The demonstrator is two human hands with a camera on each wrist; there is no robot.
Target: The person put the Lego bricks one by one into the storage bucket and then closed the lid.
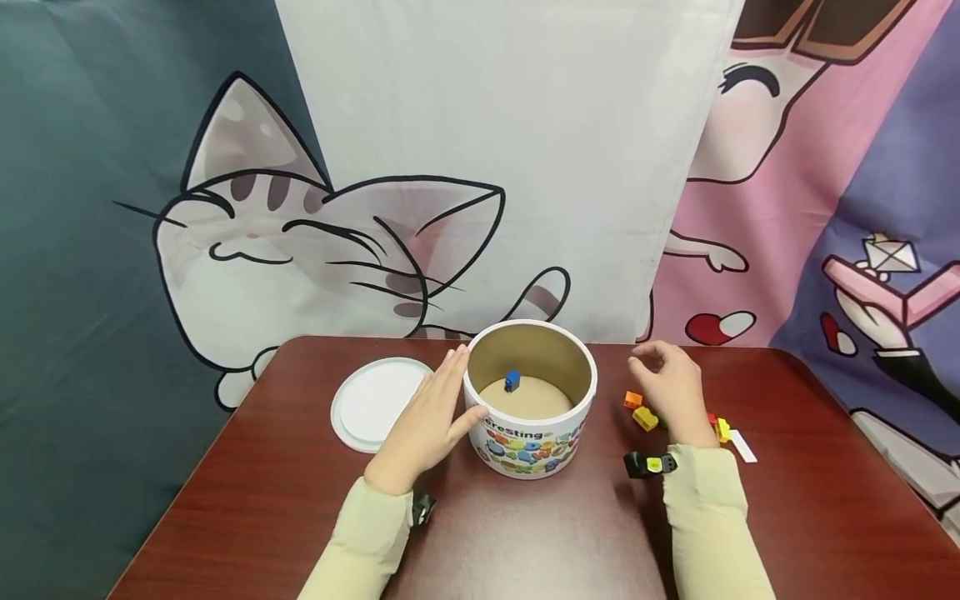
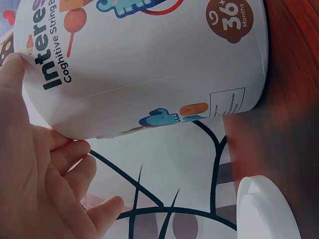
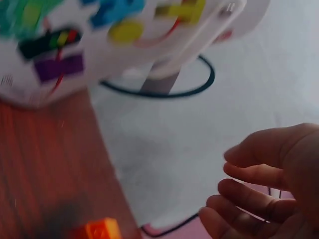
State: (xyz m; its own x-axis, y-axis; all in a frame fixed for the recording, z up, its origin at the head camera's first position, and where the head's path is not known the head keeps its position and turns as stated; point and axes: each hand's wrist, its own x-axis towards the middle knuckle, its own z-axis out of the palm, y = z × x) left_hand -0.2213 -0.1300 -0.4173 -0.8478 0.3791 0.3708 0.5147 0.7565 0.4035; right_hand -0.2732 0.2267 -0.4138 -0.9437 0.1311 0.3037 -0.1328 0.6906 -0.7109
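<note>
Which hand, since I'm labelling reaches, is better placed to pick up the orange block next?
Probably the right hand: it looks empty and is near the orange block. The left hand touches the bucket, farther from that block.

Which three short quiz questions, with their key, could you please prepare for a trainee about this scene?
1. What colour is the small block inside the bucket?
2. True or false: the round white lid lies on the table.
3. Which hand touches the bucket? A: left; B: right; C: neither.

Key:
1. Blue.
2. True.
3. A; the left hand touches it.
</note>
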